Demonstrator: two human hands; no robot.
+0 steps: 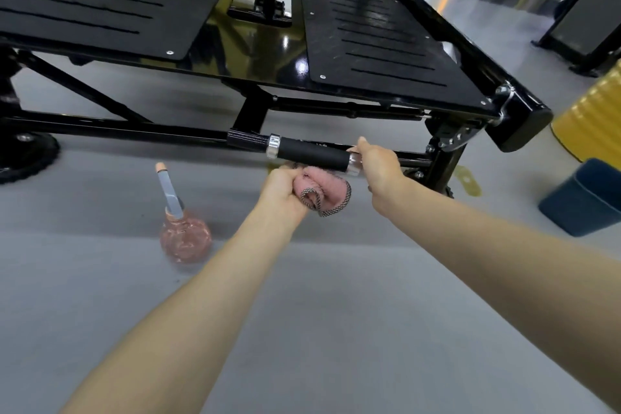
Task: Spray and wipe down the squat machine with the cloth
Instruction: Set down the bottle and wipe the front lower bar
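Head view, grey gym floor point(302, 329), squat machine point(386, 44)

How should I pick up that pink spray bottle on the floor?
I'd take the spray bottle by its thin neck, just under the grey sprayer, coming from above. It stands upright, and lower down it looks too round and wide to wrap.

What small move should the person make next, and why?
Probably slide the left hand with the pink cloth along the black handle grip. The cloth is bunched just below the grip, and the right hand holds the grip's chrome end.
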